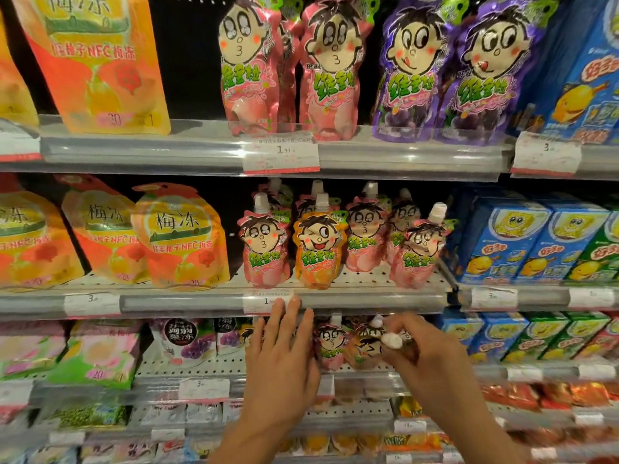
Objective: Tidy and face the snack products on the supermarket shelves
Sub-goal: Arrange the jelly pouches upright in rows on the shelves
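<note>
Both hands reach to the third shelf from the top, in the lower middle of the frame. The left hand (283, 349) is flat with straight fingers held close together, the fingertips pointing up and reaching the front rail of the middle shelf (368, 301), just under a price tag (268, 301). It holds nothing. The right hand (432, 356) has its fingers curled and pinches the white cap of an orange jelly pouch (366, 351), which is tilted, with its long axis leaning and the cap end pointing to the upper right. Just beside it, to the left, a pink pouch (330, 343) stands upright, its printed face turned to the front.

On the middle shelf stands a group of small pouches, spouts up: an orange pouch (318, 249) at the front between pink ones, and a leaning pink pouch (418, 249) at the right end, its cap tilted to the right. On the top shelf, in the upper part of the frame, larger pink pouches (254, 68) and purple pouches (412, 72) stand upright and face forward. Orange flat bags (181, 236) fill the left side, and blue boxes (502, 242) the right side. The lowest shelves are blurred.
</note>
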### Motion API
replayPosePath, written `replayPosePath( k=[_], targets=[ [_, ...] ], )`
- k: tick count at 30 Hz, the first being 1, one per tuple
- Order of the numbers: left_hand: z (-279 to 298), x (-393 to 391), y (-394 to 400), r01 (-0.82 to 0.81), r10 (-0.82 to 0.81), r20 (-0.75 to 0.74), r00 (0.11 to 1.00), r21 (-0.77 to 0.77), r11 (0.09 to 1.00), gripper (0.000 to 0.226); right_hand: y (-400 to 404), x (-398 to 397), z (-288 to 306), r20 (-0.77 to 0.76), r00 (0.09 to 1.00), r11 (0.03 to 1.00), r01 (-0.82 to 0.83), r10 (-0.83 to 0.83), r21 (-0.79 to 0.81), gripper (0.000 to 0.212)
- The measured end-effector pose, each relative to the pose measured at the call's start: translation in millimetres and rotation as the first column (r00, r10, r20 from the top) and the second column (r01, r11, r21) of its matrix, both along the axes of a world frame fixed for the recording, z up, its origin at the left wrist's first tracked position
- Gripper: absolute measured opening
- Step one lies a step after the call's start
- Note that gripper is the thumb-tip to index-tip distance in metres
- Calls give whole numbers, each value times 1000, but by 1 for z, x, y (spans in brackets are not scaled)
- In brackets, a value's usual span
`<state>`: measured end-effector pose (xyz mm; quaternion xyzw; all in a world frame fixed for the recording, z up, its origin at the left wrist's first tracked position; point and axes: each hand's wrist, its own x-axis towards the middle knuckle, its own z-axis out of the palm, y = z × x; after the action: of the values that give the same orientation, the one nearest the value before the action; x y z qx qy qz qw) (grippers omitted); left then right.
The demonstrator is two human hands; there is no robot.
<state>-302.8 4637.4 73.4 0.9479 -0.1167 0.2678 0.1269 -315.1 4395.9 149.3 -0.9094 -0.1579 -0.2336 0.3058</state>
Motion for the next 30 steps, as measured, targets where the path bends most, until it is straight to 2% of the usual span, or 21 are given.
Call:
replayPosePath(
  k=[2, 4, 7, 10, 12, 14, 18, 23, 25, 30],
  targets=[
    [-5, -10, -4, 20, -14, 67, 998, -86, 996, 56, -1, -6, -9, 4, 1000, 998, 6, -6, -69, 28],
    [-13, -18, -4, 24, -8, 99, 995, -160, 987, 44, -4, -9, -14, 2, 1000, 997, 7, -7, -72, 29],
    [-24, -20, 1, -39, 24, -54, 998, -299, 953, 40, -9, -14, -19, -11, 999, 994, 31, -32, -102, 35],
    [-20, -9, 7, -163, 62, -261, 963, -387, 908, 55, -13, -20, -23, -40, 998, 992, 51, -56, -113, 40],
    [-10, -1, 7, -192, 58, -324, 944, -400, 896, 64, -16, -24, -24, -44, 998, 993, 41, -46, -113, 43],
    [-2, 8, 5, -206, 58, -363, 930, -382, 901, 61, -17, -28, -22, -45, 998, 993, 29, -35, -115, 40],
    [-3, 32, 1, -264, 57, -446, 893, -417, 870, 39, -23, -31, -25, -78, 996, 993, 42, -50, -110, 31],
    [-4, 49, -5, -321, 59, -499, 865, -457, 829, 19, -30, -34, -28, -104, 992, 992, 61, -73, -109, 37],
    [-2, 53, -5, -338, 45, -505, 862, -506, 793, 20, -31, -34, -28, -122, 989, 992, 66, -79, -111, 42],
    [-6, 54, -7, -339, 53, -484, 873, -527, 779, 26, -33, -34, -31, -122, 990, 992, 59, -72, -108, 40]
  ],
)
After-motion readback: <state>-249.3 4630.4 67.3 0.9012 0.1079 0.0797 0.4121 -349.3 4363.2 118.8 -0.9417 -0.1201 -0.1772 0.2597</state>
